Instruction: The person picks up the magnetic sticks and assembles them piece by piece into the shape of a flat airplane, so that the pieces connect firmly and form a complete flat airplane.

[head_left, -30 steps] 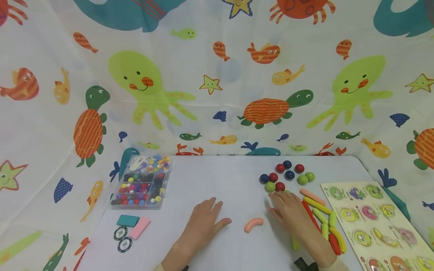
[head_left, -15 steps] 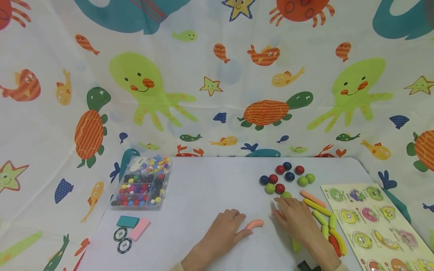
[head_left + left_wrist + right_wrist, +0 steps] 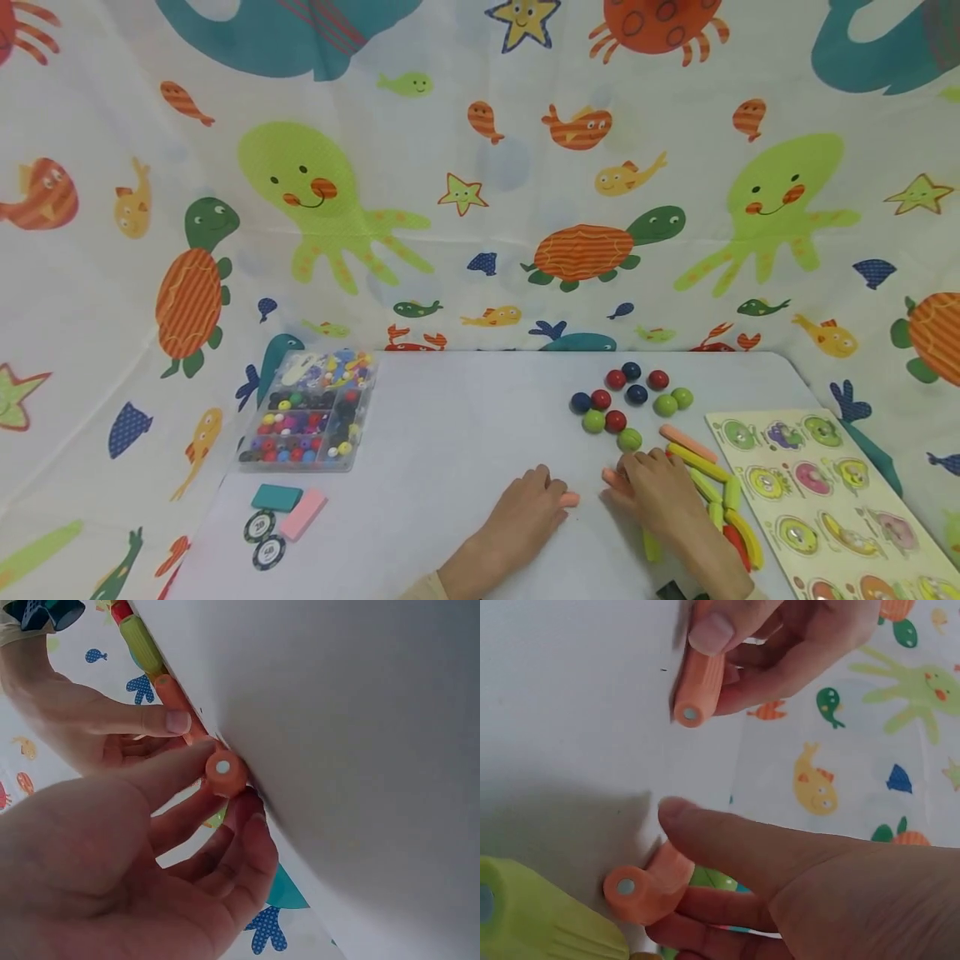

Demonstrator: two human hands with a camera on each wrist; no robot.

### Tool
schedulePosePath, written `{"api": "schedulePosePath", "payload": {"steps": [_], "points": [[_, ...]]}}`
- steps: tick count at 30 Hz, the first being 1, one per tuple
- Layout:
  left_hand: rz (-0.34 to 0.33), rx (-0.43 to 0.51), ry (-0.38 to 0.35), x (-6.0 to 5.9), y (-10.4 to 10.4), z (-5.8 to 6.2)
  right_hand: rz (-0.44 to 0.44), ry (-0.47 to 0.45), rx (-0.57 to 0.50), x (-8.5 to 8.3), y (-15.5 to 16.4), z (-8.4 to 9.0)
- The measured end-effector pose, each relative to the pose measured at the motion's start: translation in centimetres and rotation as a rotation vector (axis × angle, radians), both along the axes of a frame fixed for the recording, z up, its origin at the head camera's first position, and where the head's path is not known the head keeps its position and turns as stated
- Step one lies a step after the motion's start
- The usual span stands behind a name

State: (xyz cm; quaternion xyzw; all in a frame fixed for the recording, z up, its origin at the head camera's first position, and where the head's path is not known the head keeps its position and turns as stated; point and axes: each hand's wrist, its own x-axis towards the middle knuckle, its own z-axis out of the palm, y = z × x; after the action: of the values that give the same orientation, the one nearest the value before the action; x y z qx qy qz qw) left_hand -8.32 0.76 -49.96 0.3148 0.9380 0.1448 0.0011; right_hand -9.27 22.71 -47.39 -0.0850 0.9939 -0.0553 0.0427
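My left hand (image 3: 522, 510) pinches a peach stick (image 3: 571, 499) just above the white table; a pale round disc sits in the stick's end, seen in the left wrist view. To its right, my right hand (image 3: 660, 493) holds a second peach stick (image 3: 613, 478). That one looks curved in the right wrist view (image 3: 649, 889), gripped between thumb and fingers, also with a disc in its end. The two sticks are apart, their ends toward each other. My right fingers hide part of the second stick.
Yellow, green and red sticks (image 3: 693, 462) lie under and beside my right forearm. Several coloured balls (image 3: 635, 395) sit beyond it. A fruit puzzle board (image 3: 813, 479) is at the right. A bead box (image 3: 311, 417), two blocks (image 3: 277, 498) and two chips (image 3: 268, 552) are at the left.
My left hand has moved right and picked up the curved peach stick that lay on the table. Another peach stick now shows in my right hand, whose fingers have drawn in.
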Motion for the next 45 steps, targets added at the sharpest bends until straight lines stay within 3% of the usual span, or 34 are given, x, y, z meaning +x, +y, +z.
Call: {"api": "schedulePosePath", "payload": {"steps": [5,14,24,29,37,45], "points": [[0.088,0.048,-0.085,0.1,-0.9,0.4,-0.003,-0.023,0.027,-0.3,-0.6,-0.1],[0.193,0.181,-0.212,0.1,-5.3,1.1,0.052,-0.046,0.009,-0.9,-2.3,-0.3],[0.307,0.276,-0.508,-0.9,-9.0,2.3,0.186,0.063,-0.082,-1.5,-6.1,-0.8],[0.334,0.286,-0.518,-1.0,-10.1,2.3,0.26,0.109,-0.105,-1.9,-8.2,-1.2],[0.337,0.309,-0.521,-0.7,-11.0,1.9,0.379,0.069,-0.176,-2.1,-11.3,-1.5],[0.349,0.313,-0.535,-0.7,-11.3,1.8,0.433,0.09,-0.246,-2.1,-13.2,-1.9]]}}
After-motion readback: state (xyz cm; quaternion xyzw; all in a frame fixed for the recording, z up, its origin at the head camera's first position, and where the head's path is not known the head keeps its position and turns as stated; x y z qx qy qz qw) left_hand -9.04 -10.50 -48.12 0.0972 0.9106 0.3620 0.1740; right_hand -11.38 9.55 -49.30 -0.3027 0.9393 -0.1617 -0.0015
